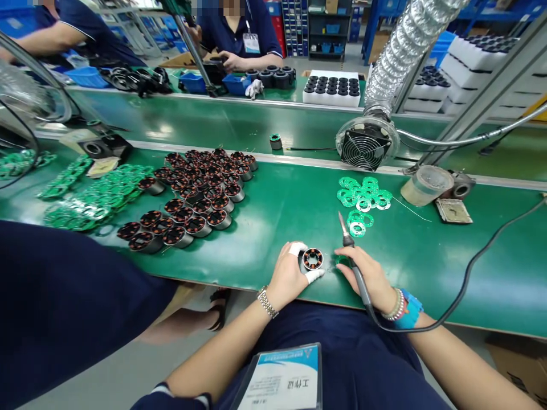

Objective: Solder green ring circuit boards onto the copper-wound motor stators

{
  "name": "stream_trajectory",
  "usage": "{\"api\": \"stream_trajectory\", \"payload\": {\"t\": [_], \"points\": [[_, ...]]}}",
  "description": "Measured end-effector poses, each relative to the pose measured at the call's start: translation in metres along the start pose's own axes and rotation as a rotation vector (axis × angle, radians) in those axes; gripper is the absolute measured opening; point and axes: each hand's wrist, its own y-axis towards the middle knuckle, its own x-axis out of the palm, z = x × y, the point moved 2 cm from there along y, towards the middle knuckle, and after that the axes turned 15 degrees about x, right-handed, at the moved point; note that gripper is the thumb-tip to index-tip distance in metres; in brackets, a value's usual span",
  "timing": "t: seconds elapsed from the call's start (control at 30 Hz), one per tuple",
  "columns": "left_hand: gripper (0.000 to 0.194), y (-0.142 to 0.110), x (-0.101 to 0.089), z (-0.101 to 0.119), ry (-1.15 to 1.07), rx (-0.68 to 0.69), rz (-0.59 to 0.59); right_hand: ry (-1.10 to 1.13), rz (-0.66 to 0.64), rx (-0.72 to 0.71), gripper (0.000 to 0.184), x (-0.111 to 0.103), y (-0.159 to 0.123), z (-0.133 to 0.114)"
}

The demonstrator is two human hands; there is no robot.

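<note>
Left hand: this one (pixel 290 274) is half curled in a C, white covers on thumb and finger, cupped round the sides of one copper-wound core (pixel 313 251)
Core's spot: on the green surface (pixel 273 228), pretty close to the near edge, open face up
Right hand: kinda doing double duty. This hand (pixel 376 280) is loosely closed with the soldering iron (pixel 361 280) lying across it, tip aimed toward the far edge, plus a green ring board (pixel 341 260) at the fingertips, partly hidden behind the iron
Iron's cord: the black cord (pixel 470 267) loops past the right wrist and heads for the right edge
Loose boards: a little pile of green rings (pixel 370 193), between the right hand and the far edge
Other cores: a big bunch of wound cores (pixel 200 193) left of the hands, reaching from the far edge toward the near one
More boards: overlapping green boards (pixel 100 196) out toward the left edge
Far edge, right side: cloudy tub (pixel 427 185), with a small square tray (pixel 454 210) just beside it
</note>
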Motion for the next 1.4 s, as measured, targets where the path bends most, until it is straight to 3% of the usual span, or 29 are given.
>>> {"api": "stream_trajectory", "payload": {"t": [0.2, 0.4, 0.53, 0.6, 0.7, 0.8, 1.13, 1.4], "points": [[0.05, 0.005, -0.004, 0.006, -0.199, -0.031, -0.127, 0.203, 0.0, -0.02, 0.023, 0.005, 0.006, -0.005], [0.041, 0.005, -0.013, 0.019, -0.419, 0.024, -0.228, 0.308, 0.041, 0.125, 0.023, -0.007, 0.0, -0.006], [0.053, 0.003, -0.009, 0.021, -0.71, -0.053, -0.191, 0.278, 0.015, 0.151, 0.019, -0.012, -0.01, -0.005], [0.051, 0.001, -0.007, 0.022, -0.64, -0.021, -0.187, 0.237, 0.022, 0.125, 0.019, -0.01, -0.017, -0.002], [0.037, 0.002, -0.006, 0.026, -0.377, 0.13, -0.249, 0.151, 0.01, 0.044, 0.022, -0.004, -0.024, 0.003], [0.037, 0.007, -0.007, 0.028, -0.266, 0.195, -0.28, 0.068, -0.042, -0.02, 0.023, 0.001, -0.023, 0.006], [0.042, 0.02, -0.008, 0.01, -0.294, 0.199, -0.277, 0.158, 0.044, 0.073, 0.019, -0.046, -0.031, 0.02], [0.043, 0.02, -0.003, 0.008, -0.311, 0.2, -0.267, 0.204, -0.037, 0.145, 0.014, -0.047, -0.028, 0.018]]}}
